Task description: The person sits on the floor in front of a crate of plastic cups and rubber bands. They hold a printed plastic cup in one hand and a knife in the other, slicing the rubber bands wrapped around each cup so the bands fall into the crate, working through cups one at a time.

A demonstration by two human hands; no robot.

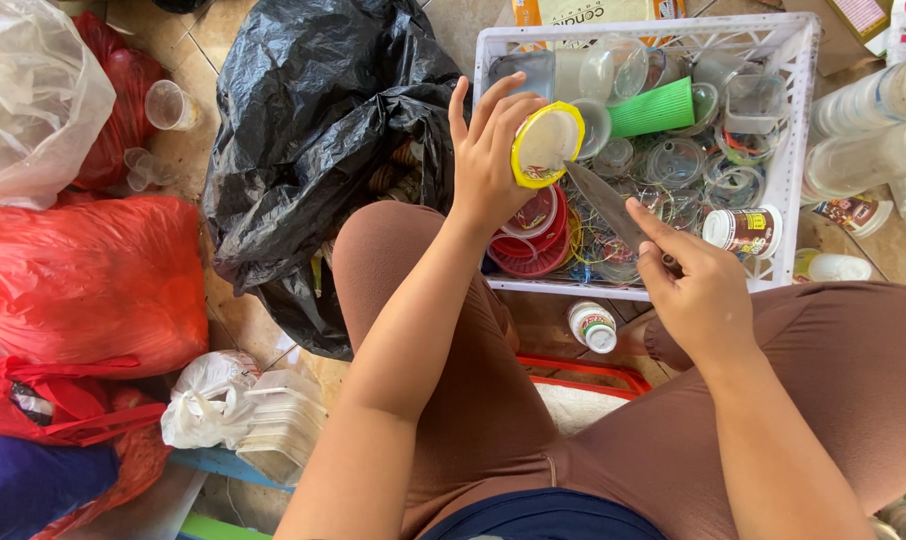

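Yellow-rimmed round plastic cup (546, 144), small and shallow, faces the camera with its mouth sealed by a pale, whitish film; a strip of red print shows along its lower edge. It sits above the white slatted plastic crate (788, 60), gripped by the left hand (488, 160), whose thumb and curled fingers close round its rim from the left side (the index finger points straight up, clear of the cup). The right hand (698, 285) is wrapped tight on the handle of a grey steel knife (606, 203), index finger laid along the back of the blade, and the blade's tip touches the cup's lower right rim. Beneath both lie clear plastic cups and lids, a stack of red round lids (533, 245), a green ribbed paper cup (653, 108) on its side and a small brown-labelled tub (743, 230). A crumpled black plastic rubbish bag (313, 130) stands just left of the crate, with red plastic bags (83, 280) farther left. A white-capped little bottle (593, 326) lies on the floor near the person's knees.
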